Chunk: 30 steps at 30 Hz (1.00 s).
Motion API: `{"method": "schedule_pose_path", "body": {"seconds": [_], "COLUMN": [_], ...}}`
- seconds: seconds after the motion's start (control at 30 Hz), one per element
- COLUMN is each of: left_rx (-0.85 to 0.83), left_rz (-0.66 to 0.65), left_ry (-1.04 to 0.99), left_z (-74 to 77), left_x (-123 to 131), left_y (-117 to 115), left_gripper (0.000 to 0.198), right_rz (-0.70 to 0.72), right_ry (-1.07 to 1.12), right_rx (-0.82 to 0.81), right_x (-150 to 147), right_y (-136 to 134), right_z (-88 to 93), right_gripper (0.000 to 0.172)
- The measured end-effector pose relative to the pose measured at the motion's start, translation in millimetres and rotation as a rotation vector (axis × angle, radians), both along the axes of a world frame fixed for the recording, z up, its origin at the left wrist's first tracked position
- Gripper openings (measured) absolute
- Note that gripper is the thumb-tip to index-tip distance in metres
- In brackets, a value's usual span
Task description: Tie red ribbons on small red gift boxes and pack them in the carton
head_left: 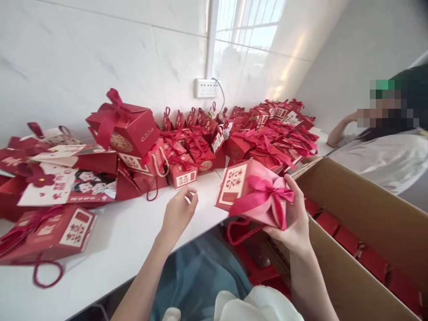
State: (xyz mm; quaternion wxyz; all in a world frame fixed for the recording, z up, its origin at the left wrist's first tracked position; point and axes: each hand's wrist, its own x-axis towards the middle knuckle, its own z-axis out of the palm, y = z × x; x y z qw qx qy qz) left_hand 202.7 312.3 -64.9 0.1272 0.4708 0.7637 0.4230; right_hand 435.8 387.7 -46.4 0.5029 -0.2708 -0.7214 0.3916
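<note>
In my right hand (296,218) is a red gift box (256,191) with a pink satin bow and a white label with red characters. The box is tilted above the table's front edge, and a red cord handle (245,234) hangs below it. My left hand (180,211) hovers over the white table (127,232), its fingers loosely curled and apart with nothing in them. Just beyond it stands a small red box (183,171) with a bow. A larger box (67,234) with a cord loop lies at the left.
Many red gift boxes (267,145) crowd along the tiled wall. One bow-tied box (123,127) sits stacked on others. A cardboard carton (334,276) holding red boxes stands at my right. Beyond it is another person (388,147). A power socket (205,88) is on the wall.
</note>
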Motion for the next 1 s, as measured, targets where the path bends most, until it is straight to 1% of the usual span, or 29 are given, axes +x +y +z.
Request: {"method": "schedule_pose_path", "body": {"seconds": [0.03,0.07,0.17,0.2,0.27,0.33,0.37,0.43,0.5,0.57,0.63,0.67,0.7,0.77,0.83,0.87,0.93,1.0], "left_rx": [-0.025,-0.022,0.070,0.091,0.077,-0.004,-0.039,-0.068,-0.066,-0.060,-0.051,-0.046,-0.042,-0.040,-0.041,-0.043,-0.042,0.009], "left_rz": [-0.093,-0.186,-0.416,-0.469,-0.548,-0.591,-0.601,-0.614,-0.613,-0.606,-0.603,-0.603,-0.603,-0.609,-0.616,-0.612,-0.574,-0.536], "left_ry": [0.028,0.062,0.206,0.270,0.404,0.536,0.589,0.663,0.700,0.715,0.719,0.719,0.719,0.724,0.729,0.724,0.678,0.590], "left_z": [-7.6,-14.7,-35.5,-43.4,-61.2,-79.2,-86.9,-97.2,-100.5,-99.5,-97.9,-97.8,-98.3,-100.3,-101.8,-101.3,-96.1,-85.0], "left_x": [6,15,45,52,61,63,61,58,56,55,55,55,54,54,53,54,60,72], "left_y": [9,17,36,41,50,57,60,63,64,63,63,63,63,63,63,64,69,78], "left_gripper": [0.013,0.014,0.017,0.021,0.036,0.052,0.057,0.058,0.056,0.054,0.054,0.053,0.053,0.053,0.053,0.051,0.047,0.042], "right_rz": [-0.033,-0.058,-0.082,-0.073,-0.026,0.043,0.078,0.131,0.151,0.149,0.109,0.058,-0.020,-0.229,-0.451,-0.541,-0.652,-0.681], "right_ry": [0.042,0.086,0.180,0.202,0.244,0.286,0.299,0.296,0.264,0.244,0.291,0.331,0.368,0.355,0.203,0.103,-0.089,-0.218], "right_rx": [-0.042,-0.086,-0.190,-0.219,-0.282,-0.376,-0.434,-0.528,-0.562,-0.575,-0.604,-0.607,-0.581,-0.436,-0.220,-0.117,0.036,0.105], "right_x": [7,14,31,36,44,51,54,60,64,66,68,69,70,77,87,93,105,115], "right_y": [3,6,13,13,14,12,10,8,7,7,6,5,3,-2,-9,-12,-18,-21], "right_z": [-1.8,-3.7,-7.6,-7.8,-6.2,-3.2,-1.5,1.8,4.6,6.3,6.5,6.0,5.2,3.3,2.6,2.9,5.2,8.8], "right_gripper": [0.105,0.100,0.073,0.068,0.066,0.067,0.067,0.068,0.070,0.072,0.074,0.075,0.077,0.079,0.087,0.092,0.100,0.099]}}
